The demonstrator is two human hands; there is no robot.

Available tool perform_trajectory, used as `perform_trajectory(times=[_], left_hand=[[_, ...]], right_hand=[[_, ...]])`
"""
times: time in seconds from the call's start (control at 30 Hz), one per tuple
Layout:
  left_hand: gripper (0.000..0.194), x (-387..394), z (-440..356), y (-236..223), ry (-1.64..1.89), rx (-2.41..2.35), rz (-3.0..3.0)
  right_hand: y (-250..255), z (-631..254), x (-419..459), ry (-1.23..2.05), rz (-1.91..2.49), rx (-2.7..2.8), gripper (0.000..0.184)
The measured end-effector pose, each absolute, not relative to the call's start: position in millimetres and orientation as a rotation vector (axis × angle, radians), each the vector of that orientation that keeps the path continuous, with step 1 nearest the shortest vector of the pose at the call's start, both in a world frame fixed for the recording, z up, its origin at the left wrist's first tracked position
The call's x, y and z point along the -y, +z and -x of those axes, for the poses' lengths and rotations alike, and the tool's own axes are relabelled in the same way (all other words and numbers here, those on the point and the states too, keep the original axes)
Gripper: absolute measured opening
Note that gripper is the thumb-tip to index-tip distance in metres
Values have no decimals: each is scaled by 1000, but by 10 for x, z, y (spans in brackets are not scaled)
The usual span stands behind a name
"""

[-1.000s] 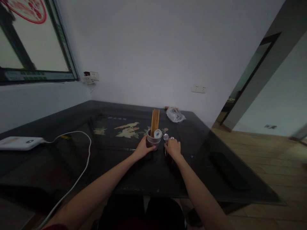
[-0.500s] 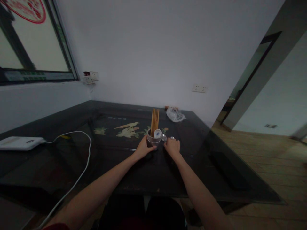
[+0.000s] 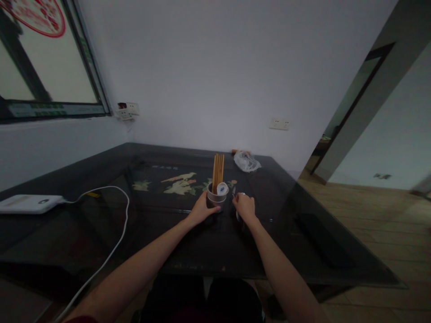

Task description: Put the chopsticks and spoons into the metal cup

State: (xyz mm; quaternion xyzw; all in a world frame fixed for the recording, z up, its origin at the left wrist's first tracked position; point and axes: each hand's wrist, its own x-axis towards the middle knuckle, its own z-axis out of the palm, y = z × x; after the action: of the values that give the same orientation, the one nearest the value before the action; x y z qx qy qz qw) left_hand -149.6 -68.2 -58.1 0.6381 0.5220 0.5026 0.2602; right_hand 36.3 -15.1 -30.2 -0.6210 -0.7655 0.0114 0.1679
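Observation:
A grey cup [image 3: 216,198] stands upright on the dark table, with my left hand [image 3: 201,211] wrapped round its left and near side. Several wooden chopsticks [image 3: 218,172] rise from the cup. Beside them in it is a white spoon [image 3: 222,189] with a blue mark. Just right of the cup, my right hand [image 3: 244,206] is closed on a small metal spoon [image 3: 233,190]; its shiny end sticks out past the fingers, and the rest is hidden. Something shiny shows under this hand, too dim to name.
A crumpled clear plastic bag [image 3: 247,161] lies at the table's back edge. On the left is a white power bank [image 3: 32,204] with a white cable [image 3: 126,211] running to the near edge. A flat black object [image 3: 323,240] lies on the table [image 3: 161,233] at right.
My right hand has moved slightly right, away from the cup, and the metal spoon has turned so its end looks narrower. My left hand still holds the cup.

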Motion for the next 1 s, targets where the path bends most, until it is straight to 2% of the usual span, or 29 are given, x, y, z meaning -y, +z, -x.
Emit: perform_trajectory(times=[0.2, 0.47, 0.73, 1.0], left_hand=[[64, 682, 1504, -585, 1365, -1398, -1724], [66, 675, 1508, -593, 1360, -1350, -1739], [65, 652, 1528, -640, 1377, -1348, -1715], [67, 656, 1522, -626, 1388, -1316, -1702]], right_hand=[[-276, -430, 100, 338, 1556, 1945, 20], [-72, -511, 123, 837, 1009, 1542, 34], [225, -469, 301, 1003, 830, 1393, 34], [548, -156, 348, 938, 648, 1452, 23]])
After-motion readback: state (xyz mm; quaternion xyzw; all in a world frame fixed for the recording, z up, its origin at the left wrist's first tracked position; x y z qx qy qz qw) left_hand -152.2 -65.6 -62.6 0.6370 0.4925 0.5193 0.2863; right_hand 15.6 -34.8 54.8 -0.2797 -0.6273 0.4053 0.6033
